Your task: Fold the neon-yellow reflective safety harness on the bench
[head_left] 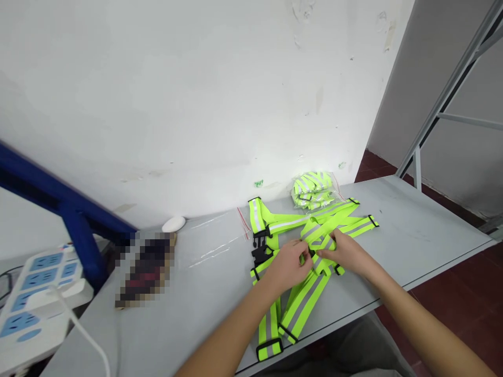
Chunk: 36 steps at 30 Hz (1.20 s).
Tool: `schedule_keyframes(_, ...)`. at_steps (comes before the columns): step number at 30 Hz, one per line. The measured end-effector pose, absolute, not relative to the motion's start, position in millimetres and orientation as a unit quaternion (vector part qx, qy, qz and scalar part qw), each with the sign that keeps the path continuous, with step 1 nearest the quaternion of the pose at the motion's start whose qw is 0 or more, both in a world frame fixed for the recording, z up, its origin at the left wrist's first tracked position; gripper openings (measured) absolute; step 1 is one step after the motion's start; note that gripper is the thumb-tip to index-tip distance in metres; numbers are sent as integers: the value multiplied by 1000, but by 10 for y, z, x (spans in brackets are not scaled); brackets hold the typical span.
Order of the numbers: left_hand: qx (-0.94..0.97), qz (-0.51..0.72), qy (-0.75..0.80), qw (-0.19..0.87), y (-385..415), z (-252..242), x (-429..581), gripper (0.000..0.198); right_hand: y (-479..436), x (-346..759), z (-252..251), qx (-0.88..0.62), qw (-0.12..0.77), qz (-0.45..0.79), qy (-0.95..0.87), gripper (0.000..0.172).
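Webbing in bright yellow-green with a silvery-grey reflective stripe [320,262] is lying in a loose, crossing tangle of straps on the right half of a smooth grey tabletop [208,298], its lower ends reaching the near edge. Both hands are working at the middle of the tangle, close beside each other. The person's right hand [346,251] is holding a folded part of a strap, its thumb and fingers closing in a pinch. The left hand [293,262] is curling its fingers nearly closed against the same folds; its fingertips are partly hiding there, so I cannot tell whether they are gripping a strap or only touching it. Just left of the tangle's middle, a black plastic side-release buckle [261,255] is lying unclipped, its prongs showing. Behind the straps, near the white wall [196,104], a clear plastic bag packed with coiled yellow-green straps [313,189] is resting. To the left, a flat clear plastic bag with a red line [212,235] is lying near a white rounded object [173,224] and a pixelated dark item [145,272]. Farther left, a white power strip with blue socket panels [41,277] is sitting beside a blue metal beam [78,225].
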<state>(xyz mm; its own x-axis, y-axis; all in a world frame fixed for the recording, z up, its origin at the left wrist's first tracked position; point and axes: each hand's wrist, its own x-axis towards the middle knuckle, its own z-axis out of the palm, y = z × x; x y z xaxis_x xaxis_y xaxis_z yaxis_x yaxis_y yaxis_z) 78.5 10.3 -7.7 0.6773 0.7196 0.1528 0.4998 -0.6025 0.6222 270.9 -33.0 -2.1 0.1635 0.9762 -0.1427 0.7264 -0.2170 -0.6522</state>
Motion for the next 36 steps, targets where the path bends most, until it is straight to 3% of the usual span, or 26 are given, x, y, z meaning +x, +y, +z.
schedule_keyframes(6, 773, 301, 460, 318, 128, -84, 770, 9, -400, 2614, -104, -645, 367, 345, -575, 37)
schedule_keyframes(9, 741, 333, 461, 357, 214, 36, 690, 45, -466, 2648, -28, -603, 397, 354, -595, 36)
schedule_keyframes(11, 739, 272, 422, 449, 310, 189, 602, 65, -478, 2711, 87, -578, 400, 355, -617, 35)
schedule_keyframes(12, 735, 214, 388, 513, 364, 274, 558, 66, -468, 2750, 158, -565, 399, 356, -629, 34)
schedule_keyframes(16, 684, -1, 239, 690, 525, 514, 467, 40, -318, 2905, 462, -516, 397, 346, -676, 32)
schedule_keyframes(20, 606, 40, 290, 739, 470, 516, 560, 42, -136, 2960, 640, -541, 369, 196, -730, 37)
schedule_keyframes(23, 541, 120, 324, 767, 305, 504, 656, 46, -96, 2888, 628, -558, 287, 9, -778, 41)
schedule_keyframes(27, 455, 216, 312, 806, 83, 587, 680, 42, -148, 2715, 512, -473, 226, -199, -828, 30)
schedule_keyframes(31, 377, 276, 300, 831, -17, 666, 645, 37, -187, 2582, 449, -436, 246, -297, -813, 22)
schedule_keyframes(36, 290, 311, 371, 826, -25, 619, 688, 45, -196, 2538, 412, -387, 202, -323, -839, 25)
